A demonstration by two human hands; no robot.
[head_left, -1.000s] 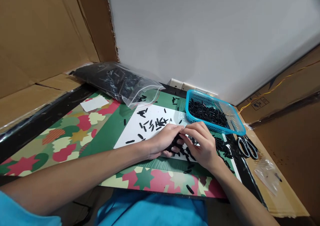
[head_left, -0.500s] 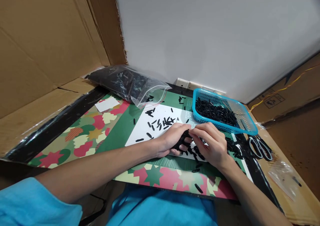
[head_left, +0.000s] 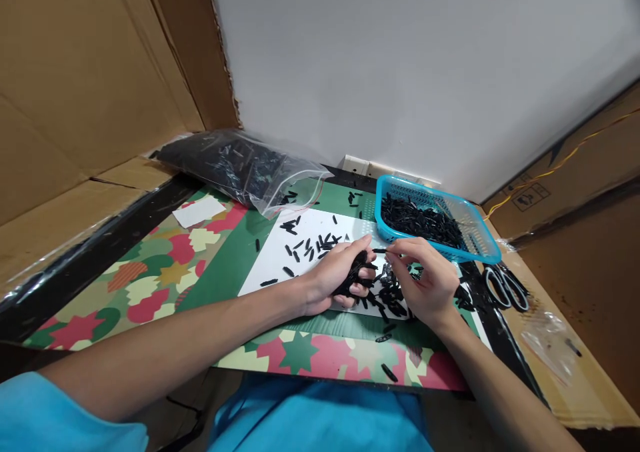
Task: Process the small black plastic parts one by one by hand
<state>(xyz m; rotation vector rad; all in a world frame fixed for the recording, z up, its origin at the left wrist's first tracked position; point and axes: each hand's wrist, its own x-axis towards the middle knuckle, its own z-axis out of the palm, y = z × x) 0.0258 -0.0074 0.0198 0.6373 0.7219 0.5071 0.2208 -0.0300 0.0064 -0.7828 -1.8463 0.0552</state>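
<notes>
Over the white sheet (head_left: 265,265), my left hand (head_left: 340,275) is wrapped round a bunch of small black pieces (head_left: 356,273), whose ends stick out between the fingers. Just to its right, my right hand (head_left: 425,275) pinches one thin black piece (head_left: 380,251) between thumb and forefinger, level with the left thumb tip. More black pieces (head_left: 393,299) lie in a loose heap beneath and between the hands, and others are scattered on the sheet to the left. A blue basket (head_left: 487,242) behind my right hand holds many similar pieces.
A clear zip bag (head_left: 235,165) full of dark pieces lies at the back left. Scissors (head_left: 505,289) and a small plastic bag (head_left: 550,345) are on the right. Cardboard (head_left: 90,59) stands at the left, and a white card (head_left: 199,211) lies on the patterned mat.
My right hand has drawn slightly away from my left, and a single black piece now shows in its fingertips. The whole view has shifted, with the scene sliding a little left.
</notes>
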